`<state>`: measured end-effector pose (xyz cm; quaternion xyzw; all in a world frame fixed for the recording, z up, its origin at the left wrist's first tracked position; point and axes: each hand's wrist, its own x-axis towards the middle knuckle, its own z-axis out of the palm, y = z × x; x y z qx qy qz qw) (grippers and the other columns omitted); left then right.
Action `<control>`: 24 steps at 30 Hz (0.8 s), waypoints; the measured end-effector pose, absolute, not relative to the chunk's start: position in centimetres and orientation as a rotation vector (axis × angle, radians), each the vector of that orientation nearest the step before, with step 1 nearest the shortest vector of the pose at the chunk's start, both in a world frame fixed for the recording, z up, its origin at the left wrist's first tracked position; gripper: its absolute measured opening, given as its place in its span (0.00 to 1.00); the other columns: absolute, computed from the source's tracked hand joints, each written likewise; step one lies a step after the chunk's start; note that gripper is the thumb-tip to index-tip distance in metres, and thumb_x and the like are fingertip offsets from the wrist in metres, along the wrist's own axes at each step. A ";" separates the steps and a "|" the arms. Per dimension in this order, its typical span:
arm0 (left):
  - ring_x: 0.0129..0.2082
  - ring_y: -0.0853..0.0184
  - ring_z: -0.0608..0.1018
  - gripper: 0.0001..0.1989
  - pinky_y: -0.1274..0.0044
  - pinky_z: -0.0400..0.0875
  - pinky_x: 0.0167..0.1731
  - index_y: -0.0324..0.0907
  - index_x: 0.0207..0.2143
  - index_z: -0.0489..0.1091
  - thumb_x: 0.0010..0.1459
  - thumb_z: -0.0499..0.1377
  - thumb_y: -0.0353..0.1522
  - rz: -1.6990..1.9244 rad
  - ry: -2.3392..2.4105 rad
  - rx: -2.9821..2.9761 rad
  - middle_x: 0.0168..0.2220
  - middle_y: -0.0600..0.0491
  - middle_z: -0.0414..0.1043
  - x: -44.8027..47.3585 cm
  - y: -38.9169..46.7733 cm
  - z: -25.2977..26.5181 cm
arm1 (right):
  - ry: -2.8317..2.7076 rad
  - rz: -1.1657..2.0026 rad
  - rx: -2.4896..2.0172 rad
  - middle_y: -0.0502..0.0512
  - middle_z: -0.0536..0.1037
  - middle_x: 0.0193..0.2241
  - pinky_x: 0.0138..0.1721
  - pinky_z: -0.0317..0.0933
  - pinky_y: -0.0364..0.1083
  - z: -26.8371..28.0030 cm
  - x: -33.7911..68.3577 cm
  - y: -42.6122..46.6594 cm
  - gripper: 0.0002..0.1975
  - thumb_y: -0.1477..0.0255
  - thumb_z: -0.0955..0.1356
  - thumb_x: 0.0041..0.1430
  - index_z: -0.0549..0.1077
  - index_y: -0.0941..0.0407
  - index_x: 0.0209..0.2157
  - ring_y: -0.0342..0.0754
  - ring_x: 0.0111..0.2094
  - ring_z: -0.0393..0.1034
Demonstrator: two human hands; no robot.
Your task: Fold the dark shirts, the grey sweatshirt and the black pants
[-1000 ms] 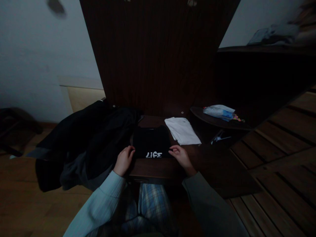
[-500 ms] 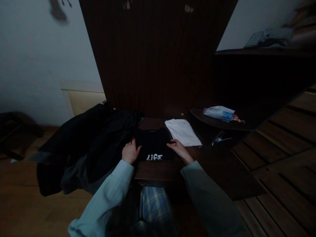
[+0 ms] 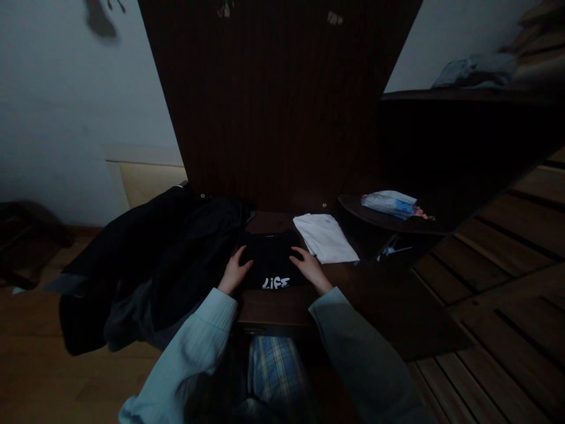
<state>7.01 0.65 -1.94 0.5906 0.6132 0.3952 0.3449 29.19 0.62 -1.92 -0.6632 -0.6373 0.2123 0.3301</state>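
On the dark desk top (image 3: pixel 273 310), black tee (image 3: pixel 270 253) lies flat, folded-looking, white lettering (image 3: pixel 276 283) along its near edge. L hand (image 3: pixel 235 274) at its left side, R hand (image 3: pixel 310 270) at its right; both w/ thumb and forefinger spread apart, nothing pinched. Can't tell if fingertips press the fabric, too dark.

To handle well (judgement): work both sides evenly, light flat pressure, keep near edge straight; pulling one side harder would prob. skew it. Watch R knuckles, white cloth (image 3: pixel 326 238) is just beside & could get nudged. Same on L w/ dark clothes pile (image 3: pixel 176 259).

Vs. 0.5 s ago: R hand sits further in over the tee, its thumb/forefinger gap wider; L fingers also more open. Tee pos. approx. unchanged, white cloth ditto.
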 end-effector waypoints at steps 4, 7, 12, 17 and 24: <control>0.48 0.63 0.70 0.23 0.73 0.64 0.48 0.38 0.51 0.62 0.50 0.55 0.27 1.037 1.434 1.341 0.49 0.47 0.67 7.1 1.0 -2.3 | -1.765 0.449 -1.806 0.60 0.72 0.42 0.46 0.59 0.48 -1.0 28.7 0.2 0.19 0.69 0.66 0.51 0.69 0.59 0.46 0.51 0.45 0.67; 0.49 0.62 0.69 0.23 0.71 0.63 0.49 0.38 0.50 0.63 0.49 0.56 0.26 1.070 1.462 1.360 0.49 0.46 0.66 7.5 1.0 -2.3 | -1.839 0.370 -1.802 0.62 0.69 0.45 0.46 0.59 0.48 -0.3 28.4 0.0 0.21 0.69 0.66 0.50 0.67 0.60 0.48 0.52 0.46 0.65; 0.50 0.61 0.67 0.23 0.70 0.57 0.53 0.39 0.49 0.64 0.47 0.56 0.26 1.161 1.490 1.543 0.49 0.46 0.65 8.7 1.1 -1.6 | -1.917 0.235 -1.742 0.61 0.67 0.48 0.49 0.58 0.48 1.5 29.0 0.6 0.23 0.75 0.66 0.49 0.65 0.59 0.50 0.51 0.48 0.64; 0.53 0.62 0.64 0.27 0.69 0.55 0.54 0.42 0.53 0.59 0.47 0.53 0.25 1.200 1.375 1.672 0.53 0.49 0.60 11.2 1.6 0.8 | -1.937 0.059 -1.704 0.60 0.66 0.49 0.50 0.56 0.48 4.6 31.7 1.8 0.24 0.75 0.66 0.50 0.64 0.59 0.51 0.51 0.49 0.62; 0.58 0.62 0.58 0.32 0.71 0.49 0.57 0.40 0.57 0.53 0.48 0.52 0.23 1.131 1.093 1.793 0.58 0.48 0.53 18.0 4.5 3.2 | -1.863 -0.226 -1.879 0.62 0.64 0.52 0.50 0.57 0.50 7.5 38.3 3.2 0.23 0.74 0.65 0.51 0.64 0.58 0.51 0.55 0.50 0.62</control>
